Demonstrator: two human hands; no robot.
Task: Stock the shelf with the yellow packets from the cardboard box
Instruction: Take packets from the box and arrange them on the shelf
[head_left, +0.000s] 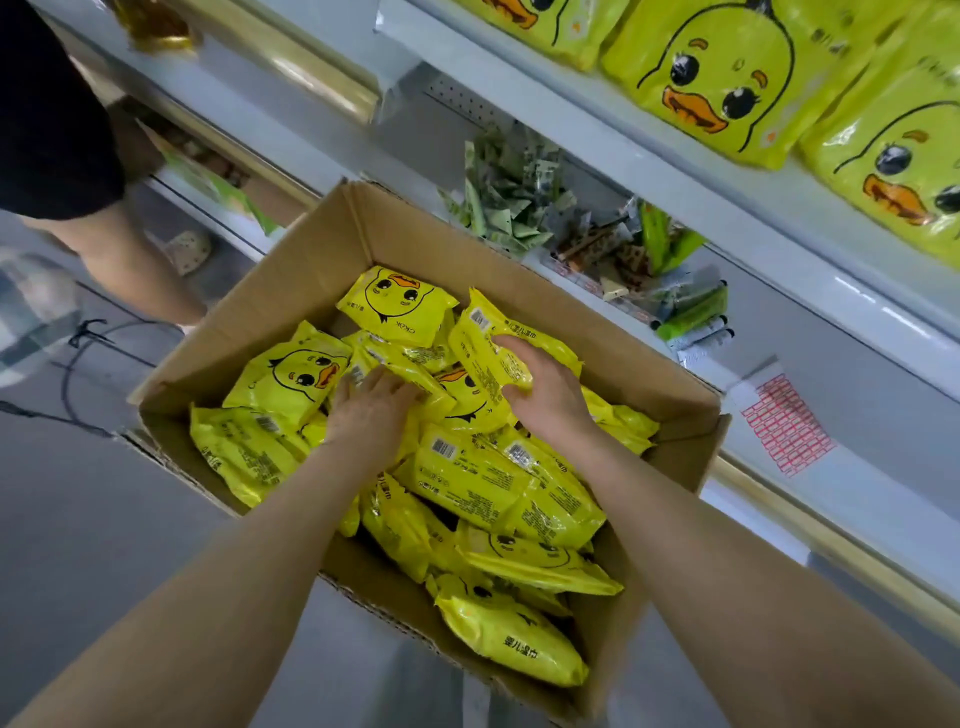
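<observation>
Inside the box (291, 291), below the shelf (779, 218), one packet (498, 343) is gripped by the right hand (545, 395); the left hand (371, 410) is laid flat-fingered on neighbouring packets (467, 478). A straight lift is advised, with the neighbours held down.

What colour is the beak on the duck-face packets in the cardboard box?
Orange, on the yellow plastic duck-face packet lying face-up in the box; head view.

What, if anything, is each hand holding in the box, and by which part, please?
The right hand grips a yellow packet by its near long edge. The left hand rests on other packets; no clear hold.
</observation>
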